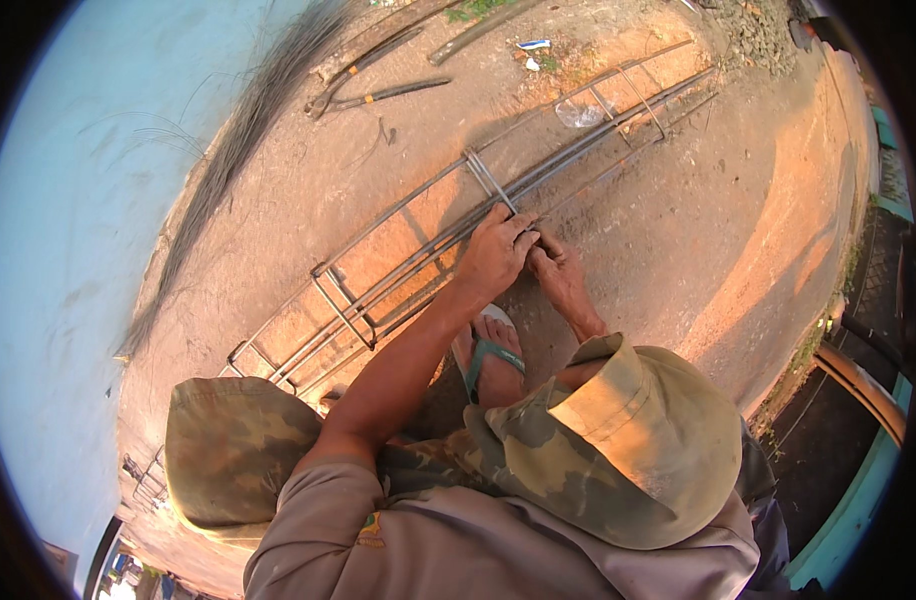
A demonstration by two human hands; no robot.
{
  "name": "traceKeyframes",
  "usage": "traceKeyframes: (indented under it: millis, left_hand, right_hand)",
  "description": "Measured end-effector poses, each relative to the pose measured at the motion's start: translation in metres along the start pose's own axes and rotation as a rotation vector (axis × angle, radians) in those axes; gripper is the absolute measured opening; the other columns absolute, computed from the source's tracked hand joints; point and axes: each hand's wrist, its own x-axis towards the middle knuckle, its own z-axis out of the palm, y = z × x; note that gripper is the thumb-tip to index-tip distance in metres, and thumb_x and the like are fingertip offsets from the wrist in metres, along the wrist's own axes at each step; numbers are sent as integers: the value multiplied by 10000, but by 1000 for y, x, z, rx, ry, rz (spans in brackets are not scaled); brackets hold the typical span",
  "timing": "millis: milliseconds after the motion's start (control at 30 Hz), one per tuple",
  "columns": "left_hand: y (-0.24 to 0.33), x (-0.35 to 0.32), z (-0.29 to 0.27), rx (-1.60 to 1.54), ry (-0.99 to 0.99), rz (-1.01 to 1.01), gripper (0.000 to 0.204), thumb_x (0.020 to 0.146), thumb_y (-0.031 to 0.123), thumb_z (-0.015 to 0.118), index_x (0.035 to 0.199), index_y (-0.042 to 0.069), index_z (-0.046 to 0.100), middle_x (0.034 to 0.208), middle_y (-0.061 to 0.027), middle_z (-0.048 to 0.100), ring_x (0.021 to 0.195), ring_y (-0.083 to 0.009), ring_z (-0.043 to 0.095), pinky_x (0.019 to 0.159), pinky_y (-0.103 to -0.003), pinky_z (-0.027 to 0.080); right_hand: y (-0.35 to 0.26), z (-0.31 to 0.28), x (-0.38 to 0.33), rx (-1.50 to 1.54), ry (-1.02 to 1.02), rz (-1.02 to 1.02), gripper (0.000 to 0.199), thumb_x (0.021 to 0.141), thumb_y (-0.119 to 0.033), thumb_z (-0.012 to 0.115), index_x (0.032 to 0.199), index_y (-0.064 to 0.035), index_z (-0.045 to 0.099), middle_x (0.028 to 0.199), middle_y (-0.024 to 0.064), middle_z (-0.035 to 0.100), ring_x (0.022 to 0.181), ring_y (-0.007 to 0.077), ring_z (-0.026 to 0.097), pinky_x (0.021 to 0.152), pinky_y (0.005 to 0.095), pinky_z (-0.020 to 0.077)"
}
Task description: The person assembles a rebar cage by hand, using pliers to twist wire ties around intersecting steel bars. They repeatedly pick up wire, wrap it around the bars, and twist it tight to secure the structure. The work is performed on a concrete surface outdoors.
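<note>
A long reinforcing-bar cage [378, 285] lies diagonally across the ground in front of me, with rectangular stirrups spaced along its bars. My left hand [498, 248] is closed at the near end of a middle stirrup [491, 182], fingers bent over its corner and the bar there. Just to its right, my right hand [562, 278] is closed, thumb and fingers pinched together by the same corner. Whatever the right fingertips hold is too small or hidden to make out. Both hands nearly touch. My sandalled foot [497, 365] is below them.
Thin loose wires [233, 150] lie along the foot of the blue wall [68, 200]. A long-handled cutter [373, 97] with orange bands lies beyond the cage. A clear plastic piece [578, 113] sits by the cage's far end, and rubble [758, 35] is at the far right.
</note>
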Motion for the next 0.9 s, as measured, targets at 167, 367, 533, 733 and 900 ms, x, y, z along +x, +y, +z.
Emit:
traceKeyframes:
  millis: [167, 367, 533, 733, 900]
  left_hand:
    - [0, -3, 7, 69, 45, 65, 245, 861, 93, 678, 1077, -23, 687, 910, -179, 585, 819, -349, 613, 724, -397, 491]
    - [9, -9, 4, 1, 31, 31, 208, 853, 125, 709, 1006, -16, 712, 915, -140, 611, 786, -275, 646, 695, -368, 507]
    - [-1, -1, 11, -165, 53, -303, 270, 908, 249, 665, 968, -6, 727, 929, -139, 605, 747, -290, 624, 660, -392, 489]
    - [11, 6, -13, -196, -212, -326, 309, 931, 282, 627, 1061, 23, 736, 938, -115, 588, 883, -255, 566, 813, -392, 463]
    - [-17, -3, -18, -346, -287, -173, 299, 889, 217, 647, 1121, 45, 725, 1069, -138, 533, 1031, -279, 539, 924, -382, 447]
  right_hand:
    - [4, 7, -3, -201, 99, -159, 194, 946, -78, 548, 1102, 7, 627, 877, 128, 674, 778, 208, 618, 707, 346, 487]
    - [27, 12, 2, -5, 155, -279, 188, 971, -64, 525, 1102, 7, 637, 891, 161, 675, 805, 209, 636, 720, 330, 500]
    - [20, 14, 1, -151, 168, -352, 189, 1003, -124, 523, 1043, 30, 623, 813, 137, 628, 720, 166, 563, 631, 339, 466]
    - [17, 12, 4, -296, 194, -479, 168, 976, -78, 534, 1068, 27, 627, 829, 170, 645, 728, 264, 625, 634, 369, 476]
    - [9, 10, 1, -330, 150, -515, 165, 958, -32, 506, 1054, 25, 628, 850, 207, 647, 743, 355, 639, 643, 381, 484]
